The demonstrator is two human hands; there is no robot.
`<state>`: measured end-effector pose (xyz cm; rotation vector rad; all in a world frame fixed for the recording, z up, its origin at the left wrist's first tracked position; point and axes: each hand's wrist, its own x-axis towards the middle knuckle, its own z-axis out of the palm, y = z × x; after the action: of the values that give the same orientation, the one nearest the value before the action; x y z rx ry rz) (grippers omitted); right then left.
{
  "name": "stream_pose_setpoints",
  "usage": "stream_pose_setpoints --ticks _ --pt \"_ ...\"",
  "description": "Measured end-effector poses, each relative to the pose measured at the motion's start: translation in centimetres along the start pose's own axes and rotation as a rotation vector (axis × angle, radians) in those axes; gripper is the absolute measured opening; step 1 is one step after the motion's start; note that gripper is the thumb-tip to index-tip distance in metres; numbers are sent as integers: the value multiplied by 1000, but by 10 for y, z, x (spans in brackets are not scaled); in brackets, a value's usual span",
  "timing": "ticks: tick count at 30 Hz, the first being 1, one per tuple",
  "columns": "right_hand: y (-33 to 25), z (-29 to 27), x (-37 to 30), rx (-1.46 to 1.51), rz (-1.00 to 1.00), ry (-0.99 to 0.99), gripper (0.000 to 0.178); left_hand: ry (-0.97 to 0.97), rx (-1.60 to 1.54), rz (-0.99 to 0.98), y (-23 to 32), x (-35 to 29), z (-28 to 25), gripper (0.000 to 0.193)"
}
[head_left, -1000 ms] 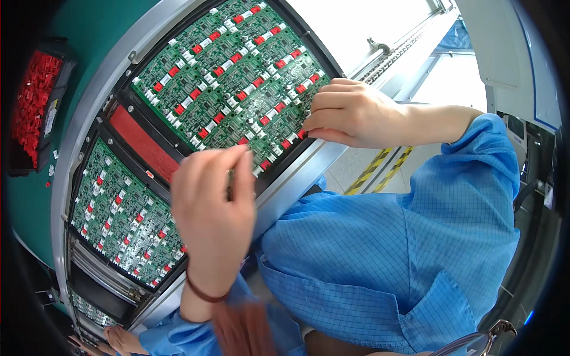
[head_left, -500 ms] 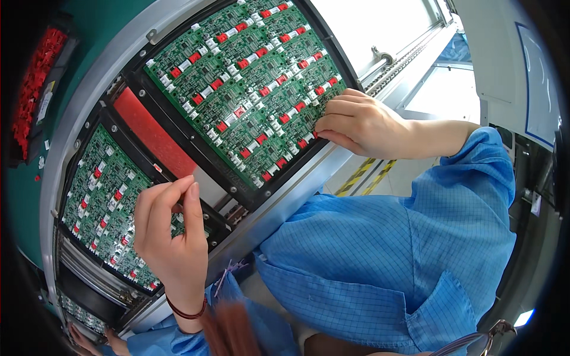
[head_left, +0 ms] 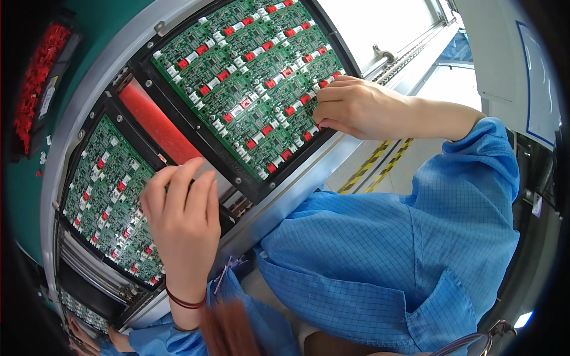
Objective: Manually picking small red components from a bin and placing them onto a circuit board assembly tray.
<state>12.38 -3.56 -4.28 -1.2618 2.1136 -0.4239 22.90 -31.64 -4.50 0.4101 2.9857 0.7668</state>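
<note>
Two green circuit board panels with rows of red and white parts lie in black carriers on a slanted metal conveyor. My right hand (head_left: 356,107) rests on the near edge of the upper panel (head_left: 249,77), fingers curled, tips on the board. My left hand (head_left: 184,225), with a dark band on its wrist, hovers back up and fingers together over the gap between the carriers, beside the lower panel (head_left: 107,196) and a red strip (head_left: 157,124). Nothing shows in either hand; the palms are hidden.
A black tray of red parts (head_left: 35,89) stands on the green surface at far left. The grey conveyor rail (head_left: 297,190) runs diagonally under the panels. Yellow-black floor tape (head_left: 374,166) lies below it. Another person's hand (head_left: 89,335) shows at bottom left.
My left hand has dropped toward the lower left and its fingers have flattened out from a pinch. My right hand has stayed at the upper panel's edge.
</note>
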Motion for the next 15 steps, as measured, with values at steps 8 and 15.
stream_pose_setpoints --ticks 8,15 --pt "-17 -29 6 7 101 200 19 -38 92 93 2 0 0 4" --pt "-16 -15 97 -207 -467 219 14 -71 173 19 9 5 6 11"
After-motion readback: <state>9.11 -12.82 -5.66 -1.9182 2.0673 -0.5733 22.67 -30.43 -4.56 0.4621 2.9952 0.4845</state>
